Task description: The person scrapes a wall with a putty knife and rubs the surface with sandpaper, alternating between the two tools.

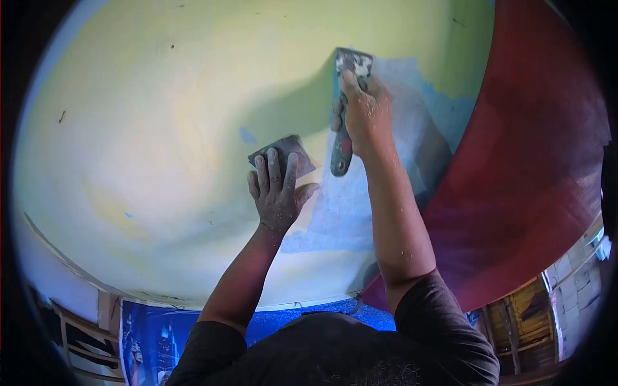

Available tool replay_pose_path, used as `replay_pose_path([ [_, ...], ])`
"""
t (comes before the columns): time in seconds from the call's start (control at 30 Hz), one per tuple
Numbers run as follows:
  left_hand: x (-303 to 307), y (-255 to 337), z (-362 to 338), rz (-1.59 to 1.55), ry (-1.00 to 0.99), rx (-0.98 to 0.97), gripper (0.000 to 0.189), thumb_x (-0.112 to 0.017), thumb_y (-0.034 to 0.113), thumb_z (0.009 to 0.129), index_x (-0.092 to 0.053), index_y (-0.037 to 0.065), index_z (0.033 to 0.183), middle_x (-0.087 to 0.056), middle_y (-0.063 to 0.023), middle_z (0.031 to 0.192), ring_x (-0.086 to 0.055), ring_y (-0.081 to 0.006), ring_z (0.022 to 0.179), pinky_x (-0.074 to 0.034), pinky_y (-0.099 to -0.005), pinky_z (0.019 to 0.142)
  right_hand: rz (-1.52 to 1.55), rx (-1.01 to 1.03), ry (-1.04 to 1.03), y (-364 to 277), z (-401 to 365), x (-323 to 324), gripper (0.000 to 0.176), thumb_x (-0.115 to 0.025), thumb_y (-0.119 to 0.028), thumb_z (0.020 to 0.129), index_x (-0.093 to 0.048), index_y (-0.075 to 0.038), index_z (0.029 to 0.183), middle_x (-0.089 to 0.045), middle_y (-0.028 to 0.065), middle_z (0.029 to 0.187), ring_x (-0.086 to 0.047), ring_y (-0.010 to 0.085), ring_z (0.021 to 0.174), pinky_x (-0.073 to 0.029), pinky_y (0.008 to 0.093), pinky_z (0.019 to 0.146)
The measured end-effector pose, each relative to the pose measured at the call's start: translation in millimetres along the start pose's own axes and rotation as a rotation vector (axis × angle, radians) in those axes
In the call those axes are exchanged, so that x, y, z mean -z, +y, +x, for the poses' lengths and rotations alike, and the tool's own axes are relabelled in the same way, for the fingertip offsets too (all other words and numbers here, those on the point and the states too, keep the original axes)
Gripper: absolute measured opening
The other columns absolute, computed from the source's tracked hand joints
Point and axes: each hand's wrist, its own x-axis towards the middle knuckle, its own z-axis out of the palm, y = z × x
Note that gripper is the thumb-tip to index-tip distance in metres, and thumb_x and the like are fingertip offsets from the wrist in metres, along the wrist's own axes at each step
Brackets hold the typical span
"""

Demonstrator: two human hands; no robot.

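Observation:
My right hand (368,116) is wrapped around the dark handle of a putty knife (354,59). The knife's blade points up the wall and has whitish smears on it; the handle's end sticks out below my palm. Lower and to the left, my left hand (278,192) holds a dark piece of sandpaper (283,149) against the wall under its fingers. Those fingers are stretched over the sheet, with the thumb out to the side. Pale dust coats both hands. The wall (129,128) is yellowish white, with a bare bluish patch (351,206) beneath the knife.
A dark red wall section (515,167) borders the pale wall on the right. Along the bottom lies a blue printed sheet (151,341). Wooden racks (84,344) stand at lower left, and a wooden frame (521,321) at lower right. Small hooks or nails (62,116) stick out of the wall.

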Motion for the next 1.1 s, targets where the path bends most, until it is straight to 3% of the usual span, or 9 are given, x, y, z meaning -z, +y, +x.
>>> replay_pose_path([
  [0.07, 1, 0, 0, -0.019, -0.007, 0.009, 0.095, -0.070, 0.072, 0.097, -0.049, 0.011, 0.168, -0.041, -0.0337, 0.172, -0.032, -0.0532, 0.163, -0.013, -0.0640, 0.130, -0.057, 0.038, 0.019, 7, 8, 4, 0.033, -0.069, -0.033, 0.111, -0.063, -0.002, 0.100, -0.061, 0.0064, 0.072, -0.057, 0.0152, 0.054, -0.045, 0.0335, 0.049],
  [0.17, 6, 4, 1, -0.030, -0.029, 0.061, 0.080, -0.066, 0.068, 0.102, -0.057, 0.017, 0.163, -0.042, -0.0246, 0.175, -0.033, -0.0463, 0.164, -0.017, -0.0640, 0.130, -0.064, 0.060, -0.009, 23, -9, 17, 0.035, -0.069, -0.035, 0.110, -0.062, -0.002, 0.100, -0.060, 0.0058, 0.072, -0.057, 0.0142, 0.055, -0.046, 0.0335, 0.049],
  [0.27, 14, 2, 3, -0.010, -0.077, 0.037, 0.078, -0.068, 0.062, 0.103, -0.053, 0.017, 0.166, -0.038, -0.0240, 0.177, -0.031, -0.0462, 0.164, -0.022, -0.0652, 0.128, -0.135, -0.015, -0.049, 59, -51, 47, 0.038, -0.070, -0.037, 0.110, -0.061, -0.001, 0.098, -0.061, 0.0049, 0.072, -0.056, 0.0135, 0.055, -0.046, 0.0346, 0.050],
  [0.37, 28, 0, 12, -0.091, -0.131, -0.004, 0.080, -0.069, 0.056, 0.104, -0.049, 0.012, 0.168, -0.031, -0.0299, 0.178, -0.025, -0.0500, 0.166, -0.019, -0.0684, 0.127, -0.183, -0.147, -0.046, 100, -101, 74, 0.040, -0.070, -0.038, 0.110, -0.060, -0.002, 0.098, -0.062, 0.0044, 0.071, -0.056, 0.0129, 0.054, -0.046, 0.0327, 0.049],
  [0.7, 35, 11, 185, -0.029, -0.021, -0.205, 0.066, -0.064, 0.044, 0.107, -0.048, 0.029, 0.169, -0.032, -0.0085, 0.182, -0.028, -0.0349, 0.168, -0.024, -0.0616, 0.128, -0.048, -0.438, -0.116, 165, -187, 126, 0.045, -0.073, -0.043, 0.110, -0.055, -0.003, 0.102, -0.062, 0.0053, 0.072, -0.059, 0.0124, 0.054, -0.050, 0.0313, 0.049],
  [0.73, 29, 15, 196, -0.036, 0.012, -0.205, 0.066, -0.065, 0.042, 0.107, -0.048, 0.029, 0.169, -0.033, -0.0082, 0.182, -0.029, -0.0348, 0.168, -0.024, -0.0612, 0.128, -0.057, -0.450, -0.122, 170, -189, 129, 0.034, -0.070, -0.033, 0.113, -0.054, -0.003, 0.106, -0.057, 0.0024, 0.071, -0.054, 0.0114, 0.052, -0.044, 0.0293, 0.047],
  [0.8, 17, 23, 208, -0.047, 0.076, -0.200, 0.066, -0.067, 0.039, 0.106, -0.049, 0.029, 0.169, -0.033, -0.0075, 0.182, -0.029, -0.0346, 0.167, -0.025, -0.0605, 0.129, -0.076, -0.472, -0.124, 171, -194, 134, 0.034, -0.069, -0.033, 0.113, -0.054, -0.003, 0.106, -0.058, 0.0026, 0.071, -0.054, 0.0113, 0.052, -0.043, 0.0295, 0.047],
  [0.93, 11, 46, 182, -0.073, 0.037, -0.136, 0.065, -0.068, 0.036, 0.105, -0.050, 0.028, 0.168, -0.034, -0.0105, 0.181, -0.031, -0.0356, 0.166, -0.028, -0.0614, 0.127, -0.088, -0.537, -0.147, 175, -207, 146, 0.035, -0.070, -0.033, 0.113, -0.055, -0.003, 0.106, -0.058, 0.0031, 0.070, -0.054, 0.0114, 0.052, -0.044, 0.0303, 0.047],
  [1.1, -8, 77, 83, -0.014, -0.153, -0.086, 0.064, -0.064, 0.038, 0.107, -0.050, 0.026, 0.168, -0.034, -0.0147, 0.180, -0.031, -0.0382, 0.166, -0.028, -0.0630, 0.126, -0.095, -0.624, -0.198, 197, -229, 169, 0.045, -0.074, -0.042, 0.109, -0.053, -0.003, 0.102, -0.062, 0.0059, 0.074, -0.060, 0.0133, 0.056, -0.051, 0.0318, 0.051],
])
